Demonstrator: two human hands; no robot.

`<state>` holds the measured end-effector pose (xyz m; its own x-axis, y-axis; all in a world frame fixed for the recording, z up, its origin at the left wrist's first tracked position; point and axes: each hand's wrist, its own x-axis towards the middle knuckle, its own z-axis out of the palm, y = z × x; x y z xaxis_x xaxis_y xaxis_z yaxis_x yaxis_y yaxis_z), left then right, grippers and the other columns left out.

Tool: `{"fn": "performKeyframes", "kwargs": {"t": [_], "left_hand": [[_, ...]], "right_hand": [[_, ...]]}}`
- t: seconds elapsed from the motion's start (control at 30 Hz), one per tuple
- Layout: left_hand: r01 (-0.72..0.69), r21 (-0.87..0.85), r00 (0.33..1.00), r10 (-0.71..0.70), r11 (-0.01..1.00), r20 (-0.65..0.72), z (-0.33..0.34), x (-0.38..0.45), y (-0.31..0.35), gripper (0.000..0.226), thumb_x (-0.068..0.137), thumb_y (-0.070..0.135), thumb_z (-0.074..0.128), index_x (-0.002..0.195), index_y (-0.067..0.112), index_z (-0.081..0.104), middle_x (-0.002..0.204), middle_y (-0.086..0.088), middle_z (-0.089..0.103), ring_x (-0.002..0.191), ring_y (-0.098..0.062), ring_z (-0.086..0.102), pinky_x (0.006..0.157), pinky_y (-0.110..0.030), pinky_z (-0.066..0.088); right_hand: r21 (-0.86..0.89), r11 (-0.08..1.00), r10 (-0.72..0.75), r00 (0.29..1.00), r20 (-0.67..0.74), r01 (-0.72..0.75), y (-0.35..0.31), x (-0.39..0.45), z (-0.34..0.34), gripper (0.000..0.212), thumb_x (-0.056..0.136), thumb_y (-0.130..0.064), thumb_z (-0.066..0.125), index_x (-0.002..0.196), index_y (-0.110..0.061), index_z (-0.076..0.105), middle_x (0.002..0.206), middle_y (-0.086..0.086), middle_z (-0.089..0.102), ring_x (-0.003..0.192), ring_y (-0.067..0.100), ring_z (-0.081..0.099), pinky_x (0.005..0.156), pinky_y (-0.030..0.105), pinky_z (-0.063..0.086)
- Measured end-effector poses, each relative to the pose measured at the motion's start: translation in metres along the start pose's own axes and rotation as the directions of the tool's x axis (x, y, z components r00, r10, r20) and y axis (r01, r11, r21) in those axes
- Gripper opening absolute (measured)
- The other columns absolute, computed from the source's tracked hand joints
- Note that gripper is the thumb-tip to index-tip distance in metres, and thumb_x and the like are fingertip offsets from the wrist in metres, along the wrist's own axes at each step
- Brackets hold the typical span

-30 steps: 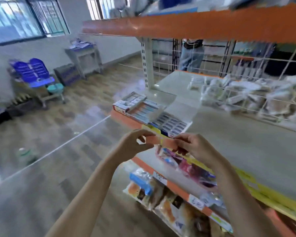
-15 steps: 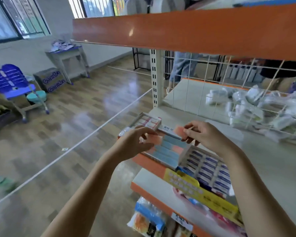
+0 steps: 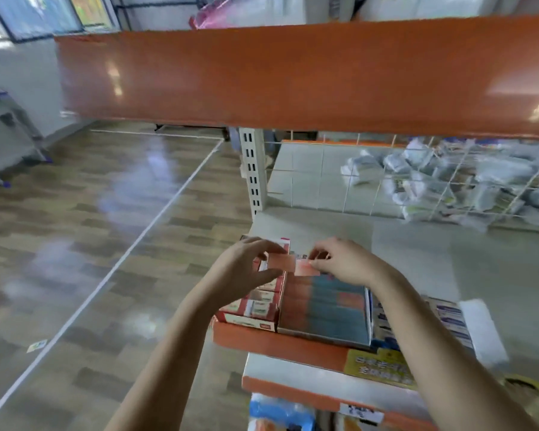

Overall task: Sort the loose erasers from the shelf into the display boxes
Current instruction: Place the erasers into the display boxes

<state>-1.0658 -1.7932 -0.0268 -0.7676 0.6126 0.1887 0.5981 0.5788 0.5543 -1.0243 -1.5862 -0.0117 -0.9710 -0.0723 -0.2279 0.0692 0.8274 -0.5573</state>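
While we stand at the end of the shelf, the wooden floor runs off to our left and the three display boxes sit in a row along the shelf's front edge. Furthest left is the red-and-white box, partly behind our left hand, whose thumb and fingers pinch one pink eraser by its ends. Touching that eraser, or very nearly, is a second pink eraser, pinched by the curled fingers of our right hand; the blur keeps us from telling whether the two pieces overlap. Both are held in the air just above the far end of the middle box, which holds rows of pink and blue-green erasers. Right of it lies the third box, with blue-and-white packs, and beyond a wire grid sit heaps of white packets.

We judge this the placing step: both erasers are picked up and over the box that matches their colour. The next move calls for lowering each one flat into an open slot among the pink ones, lined up with its neighbours, then letting go.
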Motion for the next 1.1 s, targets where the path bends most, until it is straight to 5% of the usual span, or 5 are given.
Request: {"fn": "performKeyframes", "kwargs": {"t": [0.37,0.5,0.73,1.1], "left_hand": [[-0.118,-0.018,0.985,0.12,0.993,0.122,-0.013,0.005,-0.023,0.034,0.079,0.028,0.072,0.113,0.027,0.064,0.103,0.021,0.055,0.094,-0.001,0.055,0.08,-0.015,0.042],[-0.117,-0.035,0.985,0.121,0.993,0.122,-0.013,0.003,-0.022,0.032,0.079,0.023,0.073,0.11,0.024,0.066,0.096,0.027,0.051,0.086,0.006,0.052,0.077,-0.004,0.039],[-0.058,-0.023,0.99,0.061,0.998,0.125,-0.007,0.002,-0.02,0.032,0.079,0.026,0.072,0.11,0.027,0.065,0.09,0.03,0.048,0.083,0.013,0.049,0.074,-0.001,0.036],[-0.058,0.144,0.98,0.029,0.988,0.198,0.023,0.007,0.005,0.035,0.081,0.036,0.068,0.116,0.032,0.061,0.114,0.007,0.055,0.112,-0.013,0.042,0.09,-0.022,0.029]], "right_hand": [[0.005,0.984,0.168,0.935,-0.311,-0.176,-0.015,-0.003,0.043,0.011,0.09,-0.025,0.059,0.095,-0.016,0.062,0.093,-0.004,0.061,0.077,0.006,0.053,0.055,0.006,0.029],[0.021,0.982,0.179,0.897,-0.404,-0.186,-0.015,0.003,0.051,0.011,0.088,-0.021,0.061,0.091,-0.011,0.065,0.095,0.0,0.056,0.078,0.007,0.049,0.057,0.009,0.029],[0.054,0.99,0.139,0.923,-0.359,-0.128,-0.008,0.001,0.051,0.014,0.086,-0.02,0.064,0.099,-0.013,0.065,0.096,-0.002,0.058,0.082,0.007,0.052,0.063,0.01,0.034],[-0.07,0.995,0.045,0.954,-0.297,-0.069,0.002,-0.007,0.04,0.028,0.087,-0.019,0.063,0.115,-0.015,0.062,0.114,0.001,0.056,0.088,0.008,0.05,0.076,0.018,0.036]]}}
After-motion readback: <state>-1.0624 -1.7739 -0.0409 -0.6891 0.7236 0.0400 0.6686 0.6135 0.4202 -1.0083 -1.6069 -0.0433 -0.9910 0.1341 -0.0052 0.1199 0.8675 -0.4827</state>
